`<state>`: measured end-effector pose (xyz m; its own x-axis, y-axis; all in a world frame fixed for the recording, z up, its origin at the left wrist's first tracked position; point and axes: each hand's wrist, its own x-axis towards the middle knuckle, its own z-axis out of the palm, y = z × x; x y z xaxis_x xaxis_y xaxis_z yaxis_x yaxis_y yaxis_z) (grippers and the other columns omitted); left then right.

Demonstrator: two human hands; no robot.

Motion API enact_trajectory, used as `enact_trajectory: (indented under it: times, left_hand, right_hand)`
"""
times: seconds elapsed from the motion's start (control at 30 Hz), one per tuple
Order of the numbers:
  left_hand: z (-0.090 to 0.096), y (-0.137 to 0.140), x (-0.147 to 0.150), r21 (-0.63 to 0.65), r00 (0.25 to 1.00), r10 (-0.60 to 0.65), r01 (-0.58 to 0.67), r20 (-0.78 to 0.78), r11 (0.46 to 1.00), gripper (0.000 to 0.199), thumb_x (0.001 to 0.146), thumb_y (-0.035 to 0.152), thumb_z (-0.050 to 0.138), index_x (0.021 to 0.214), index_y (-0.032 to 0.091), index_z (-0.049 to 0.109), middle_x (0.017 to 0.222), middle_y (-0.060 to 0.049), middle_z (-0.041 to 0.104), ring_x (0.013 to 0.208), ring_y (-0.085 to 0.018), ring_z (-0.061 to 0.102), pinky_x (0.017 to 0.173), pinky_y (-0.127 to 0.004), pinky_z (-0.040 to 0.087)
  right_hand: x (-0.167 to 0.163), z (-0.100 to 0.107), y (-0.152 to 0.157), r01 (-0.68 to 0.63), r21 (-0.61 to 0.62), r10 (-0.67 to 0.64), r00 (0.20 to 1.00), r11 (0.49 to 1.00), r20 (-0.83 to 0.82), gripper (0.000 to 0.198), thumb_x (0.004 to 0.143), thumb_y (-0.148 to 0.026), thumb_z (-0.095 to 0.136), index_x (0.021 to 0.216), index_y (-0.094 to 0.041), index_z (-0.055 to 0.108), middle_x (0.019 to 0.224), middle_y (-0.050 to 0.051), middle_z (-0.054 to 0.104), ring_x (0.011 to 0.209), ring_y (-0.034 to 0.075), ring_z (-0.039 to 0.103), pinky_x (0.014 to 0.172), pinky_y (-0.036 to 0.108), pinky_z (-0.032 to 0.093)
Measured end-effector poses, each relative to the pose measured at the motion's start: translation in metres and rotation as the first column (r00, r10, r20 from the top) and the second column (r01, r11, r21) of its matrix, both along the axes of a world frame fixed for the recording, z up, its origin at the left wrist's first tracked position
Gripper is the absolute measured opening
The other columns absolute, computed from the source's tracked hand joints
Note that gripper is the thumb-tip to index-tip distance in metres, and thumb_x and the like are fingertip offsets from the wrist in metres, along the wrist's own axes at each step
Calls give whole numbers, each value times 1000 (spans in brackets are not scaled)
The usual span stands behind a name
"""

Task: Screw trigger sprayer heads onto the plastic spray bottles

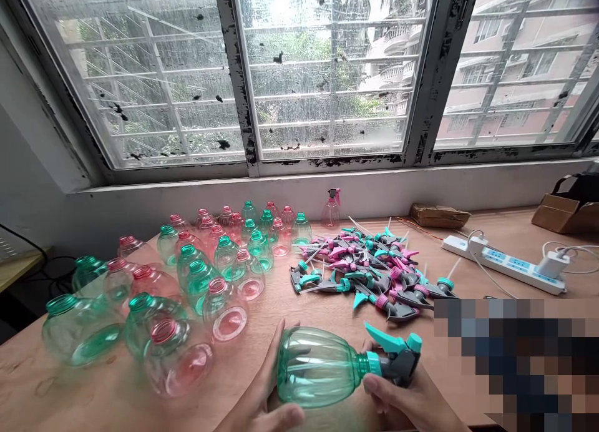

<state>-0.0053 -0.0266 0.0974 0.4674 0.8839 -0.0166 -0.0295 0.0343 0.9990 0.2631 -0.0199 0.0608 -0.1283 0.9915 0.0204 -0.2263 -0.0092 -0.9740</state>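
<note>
A clear green spray bottle lies sideways in front of me, held just above the table's near edge. My left hand cups its base end. On the other side, my right hand has its thumb and fingers around the neck, at the turquoise collar. A grey trigger sprayer head with a turquoise lever and nozzle sits on the bottle's mouth, pointing right. How far the collar is screwed on I cannot tell.
Many open green and pink bottles stand at the left. A heap of sprayer heads lies mid-table. Behind it stands a pink spray bottle with its head on. A power strip, a brown package and a cardboard box are at the right.
</note>
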Motion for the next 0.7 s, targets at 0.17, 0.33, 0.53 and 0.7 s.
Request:
enact_trajectory:
  times: [0.17, 0.33, 0.53, 0.7]
  left_hand:
    - [1, 0, 1, 58, 998, 6, -3, -55, 998, 95, 84, 40, 74, 157, 37, 12, 169, 0, 19, 154, -30, 15, 127, -43, 12]
    - [3, -1, 6, 54, 996, 39, -35, -78, 998, 99, 86, 39, 72, 156, 39, 2, 166, 1, 28, 154, -29, 17, 127, -44, 7]
    - [5, 1, 4, -8, 1000, 9, -9, -18, 1000, 104, 80, 49, 76, 157, 33, 7, 167, -3, 25, 153, -32, 21, 126, -49, 8]
    - [5, 2, 6, -6, 999, -4, 4, -47, 1000, 99, 81, 42, 77, 157, 32, 14, 166, -4, 28, 152, -31, 24, 126, -46, 16]
  right_hand:
    - [0, 0, 0, 22, 5, -22, 1000, 1000, -11, 53, 69, -58, 83, 98, -19, 63, 52, -5, 60, 45, 12, 51, 46, 26, 43]
    - [0, -2, 0, 43, 6, -43, 999, 999, -20, 52, 70, -55, 83, 101, -19, 61, 52, -5, 61, 44, 13, 52, 46, 27, 44]
    - [0, -3, 1, 13, 8, -13, 1000, 1000, 8, 51, 70, -58, 82, 97, -19, 64, 53, -5, 59, 44, 13, 51, 47, 27, 42]
    - [1, -1, 1, 3, 20, -4, 1000, 1000, 6, 51, 71, -58, 81, 98, -19, 63, 54, -6, 58, 45, 13, 50, 47, 26, 42]
